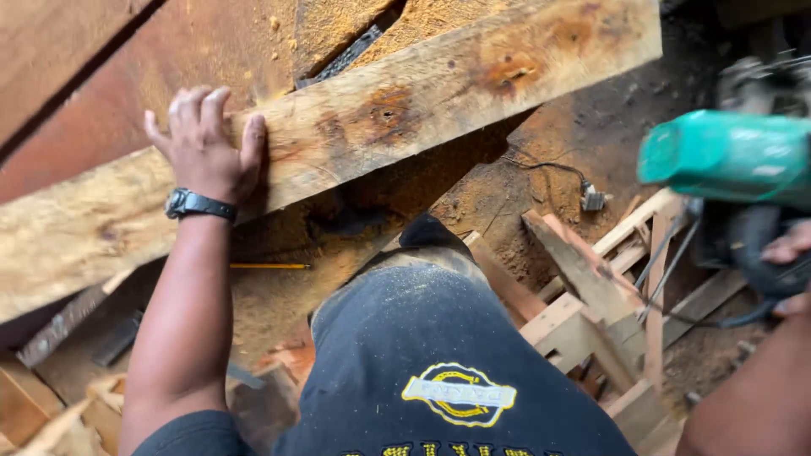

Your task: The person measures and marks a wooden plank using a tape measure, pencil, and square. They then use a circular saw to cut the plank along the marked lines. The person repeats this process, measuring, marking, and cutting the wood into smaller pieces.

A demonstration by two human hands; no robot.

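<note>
The left hand (207, 143) lies flat, fingers spread, pressing on the rough plank (355, 127) that runs across the far side. The right hand (790, 270) at the right edge grips a green power saw (726, 156), held clear. The plank shows no cut; offcuts (591, 312) and sawdust lie on the floor.

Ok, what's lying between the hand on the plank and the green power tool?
In the head view, the rough plank runs on from the left hand, then sawdusty ground with a small plug and cord before the green power tool.
</note>
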